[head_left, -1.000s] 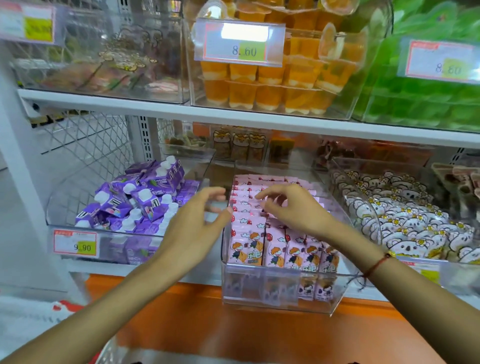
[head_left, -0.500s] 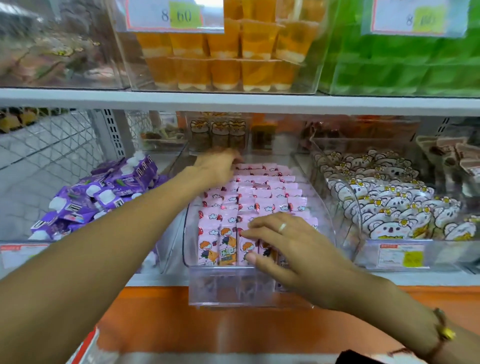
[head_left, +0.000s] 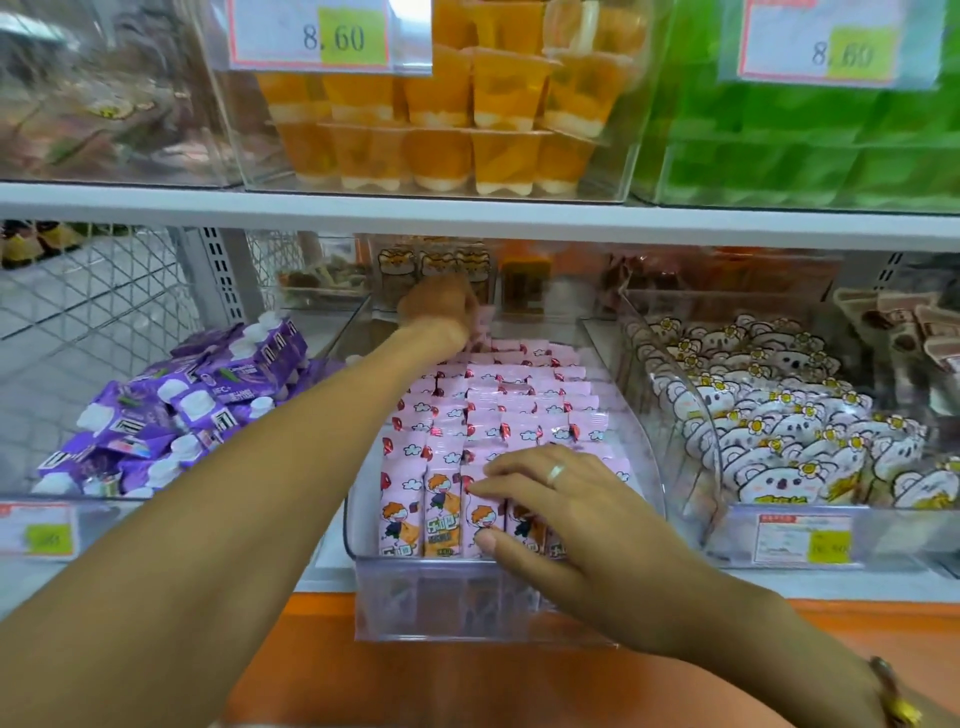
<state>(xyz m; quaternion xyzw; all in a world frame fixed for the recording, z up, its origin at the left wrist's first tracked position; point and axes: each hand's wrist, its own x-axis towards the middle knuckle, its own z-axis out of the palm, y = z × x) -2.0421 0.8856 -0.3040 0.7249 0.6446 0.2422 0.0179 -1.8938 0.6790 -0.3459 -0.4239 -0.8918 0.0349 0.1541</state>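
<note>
The right hand (head_left: 563, 512) lies at the front of the clear bin (head_left: 498, 610). Its fingers (head_left: 514, 486) are spread and nearly straight over the tops of the front row of pink packets (head_left: 519, 405), and the thumb (head_left: 496, 545) rests against their printed faces. A ring (head_left: 556, 472) shows on one finger.

The left hand (head_left: 439, 312) is at the back of the bin, at the last row of pink packets. Only its back shows and it is blurred, so I cannot tell whether it pinches a packet or not.

The pink packets stand upright in tight rows and fill the bin from front to back. Left of the bin lie purple packets (head_left: 171, 415) in a loose heap. Right of the bin stand koala-faced packets (head_left: 779, 431). On the shelf (head_left: 156, 205) above the bin sit orange jelly cups (head_left: 467, 119).
</note>
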